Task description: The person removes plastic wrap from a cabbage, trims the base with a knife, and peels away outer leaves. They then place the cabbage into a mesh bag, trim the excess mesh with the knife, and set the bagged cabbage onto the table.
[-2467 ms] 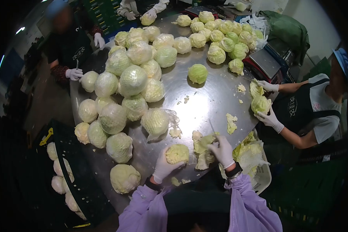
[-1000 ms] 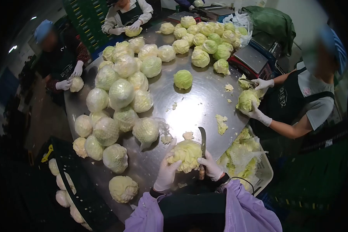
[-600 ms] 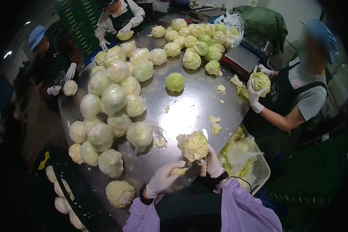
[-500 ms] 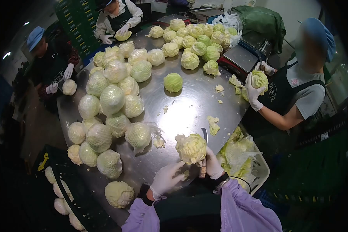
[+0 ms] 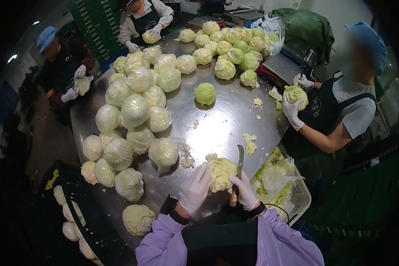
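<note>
A pale green cabbage is between my gloved hands over the near part of the steel table. My left hand presses against its left side, fingers stretched along the leaves. My right hand grips a knife with a curved blade and wooden handle, its thumb and fingers against the cabbage's right side. The blade points up and away beside the cabbage. A small pale leaf piece shows at the far edge of the cabbage. Another cabbage lies on the table to the left of my left hand.
Cabbages in netted wrap are heaped at left; bare cabbages at the back. One cabbage stands alone mid-table. A white basket of leaves is at right, a dark crate at left. Several co-workers handle cabbages around the table.
My left hand has moved up from below onto the cabbage's left side. The knife blade now stands further up beside the cabbage. The whole view has shifted slightly.
</note>
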Tool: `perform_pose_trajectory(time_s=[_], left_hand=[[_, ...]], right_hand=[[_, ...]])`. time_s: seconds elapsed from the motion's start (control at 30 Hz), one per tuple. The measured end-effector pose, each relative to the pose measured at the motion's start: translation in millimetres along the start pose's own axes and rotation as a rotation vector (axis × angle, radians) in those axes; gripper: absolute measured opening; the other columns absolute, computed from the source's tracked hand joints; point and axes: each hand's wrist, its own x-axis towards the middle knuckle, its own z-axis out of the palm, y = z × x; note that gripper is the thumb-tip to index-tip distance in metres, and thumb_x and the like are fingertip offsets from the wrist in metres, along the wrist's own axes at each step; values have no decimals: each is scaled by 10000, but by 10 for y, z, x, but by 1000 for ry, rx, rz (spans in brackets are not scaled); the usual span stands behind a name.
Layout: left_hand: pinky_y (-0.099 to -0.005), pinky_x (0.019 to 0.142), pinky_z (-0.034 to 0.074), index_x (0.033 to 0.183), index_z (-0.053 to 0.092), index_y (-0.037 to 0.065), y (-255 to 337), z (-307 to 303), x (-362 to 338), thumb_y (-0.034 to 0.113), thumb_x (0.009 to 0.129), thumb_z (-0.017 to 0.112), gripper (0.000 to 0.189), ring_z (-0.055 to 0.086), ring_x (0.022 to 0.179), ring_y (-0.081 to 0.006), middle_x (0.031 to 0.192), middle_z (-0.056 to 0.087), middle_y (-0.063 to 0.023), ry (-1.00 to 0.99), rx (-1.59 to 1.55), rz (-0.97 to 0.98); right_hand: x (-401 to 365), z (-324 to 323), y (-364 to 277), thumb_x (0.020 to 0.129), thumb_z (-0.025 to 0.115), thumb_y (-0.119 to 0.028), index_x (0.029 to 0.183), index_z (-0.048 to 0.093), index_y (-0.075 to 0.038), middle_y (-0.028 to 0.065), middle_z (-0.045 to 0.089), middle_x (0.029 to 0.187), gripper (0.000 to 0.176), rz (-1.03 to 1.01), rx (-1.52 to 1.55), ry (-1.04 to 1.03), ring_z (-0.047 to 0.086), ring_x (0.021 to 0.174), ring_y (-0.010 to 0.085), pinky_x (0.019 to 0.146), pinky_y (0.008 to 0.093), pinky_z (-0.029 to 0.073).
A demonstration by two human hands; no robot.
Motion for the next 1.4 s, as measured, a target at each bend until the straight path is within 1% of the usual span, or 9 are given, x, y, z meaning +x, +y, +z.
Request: perform_pose_trajectory(time_s=[0.23,0.33,0.43,0.53,0.7,0.87,1.2,1.27,1.4], left_hand=[[-350,887,479,1105,602,25,-363,108,12,188,840,685,322,592,1051,-276,1173,606,-127,-66,-267,-180],[-375,972,439,1227,534,61,-687,304,-119,328,928,580,403,539,1156,-250,1277,553,-114,-154,-1063,-448],[-410,1023,415,1354,427,89,-587,268,-136,522,963,396,585,492,1216,-263,1329,501,-114,-41,-1762,-1130],[-430,1013,429,1361,418,88,-710,586,-332,535,968,371,597,478,1241,-264,1348,487,-114,29,-2227,-975],[-374,936,487,1383,380,82,-363,385,-178,547,973,339,621,503,1213,-242,1357,469,-112,-85,-2083,-1097],[-338,889,494,1400,306,53,-409,213,-407,417,985,449,571,547,1153,-208,1359,449,-96,-420,-1253,-995],[-254,875,463,1245,520,15,-473,-386,-671,141,919,610,360,572,1032,-117,1175,598,-67,-187,-1044,-936],[-265,926,444,1220,541,10,-529,-652,-779,103,920,591,318,576,1064,-137,1189,604,-76,-120,-920,-922],[-275,882,443,1218,539,13,-745,-1314,-1101,160,962,516,297,581,1063,-169,1181,596,-97,243,-754,-1026]], right_hand=[[52,-162,59,957,527,-322,1172,543,3,61,655,973,390,291,30,-55,574,649,80,565,201,466],[0,-15,-103,991,441,-365,1074,566,-26,66,664,891,371,376,-140,-80,516,548,73,493,199,424],[61,-79,-218,993,459,-312,1205,523,-4,91,660,992,379,324,-187,-246,506,537,66,495,191,432],[123,-42,-189,975,513,-235,1315,453,-8,103,635,1077,414,155,-312,-76,521,551,68,511,182,444],[218,-25,109,919,615,-295,1391,372,-69,53,621,1083,577,201,-224,-155,621,671,96,540,190,487],[397,-310,375,950,523,-401,1329,435,-82,47,631,1058,504,354,274,-48,617,748,92,552,195,492],[1310,-648,169,919,495,-552,1291,445,-59,86,638,1059,620,31,277,28,511,575,89,508,198,474],[1411,-554,6,935,529,-463,1330,396,-30,130,592,1141,600,17,322,227,525,598,99,537,207,489],[1191,-301,79,952,539,-293,1364,385,-24,130,595,1149,515,63,-42,37,572,645,106,528,209,474]])
